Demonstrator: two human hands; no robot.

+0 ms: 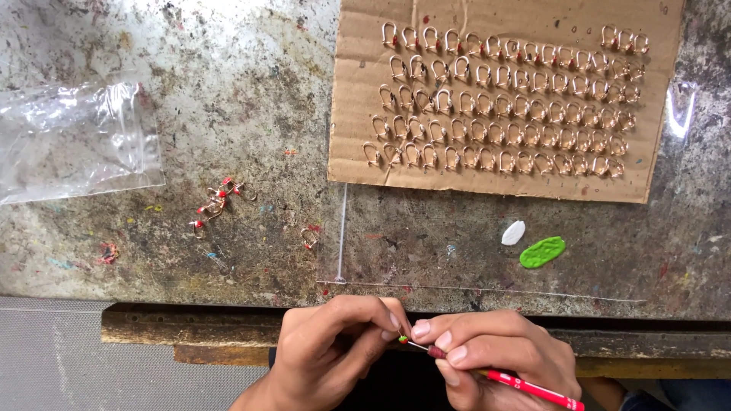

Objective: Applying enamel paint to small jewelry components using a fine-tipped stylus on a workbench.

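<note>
Closest to the camera, the two hands meet just below the bench's front edge (228,301), fingertips almost touching. The right hand (495,358) grips a thin red-handled tool (533,390) like a pen; its long axis runs from lower right up to the left, and its fine metal tip carries a small green dot (403,339) right at the left hand's fingers. The left hand (335,346) is pinched shut, thumb against forefinger, apparently on a small piece, though the piece itself is hidden by the fingers. So the tip points leftward straight into that pinch, and the left hand is nearer it. Just above the edge lie a green blob (542,252) and a white blob (513,232), up and right of the hands. A lone hook (309,237) sits above the left hand, and a loose cluster of hooks with red beads (217,202) lies further left. Beyond, at far left, rests a clear plastic bag (72,141). Farthest from the edge, a cardboard sheet (358,152) holds rows of copper-coloured hooks (502,106).
</note>
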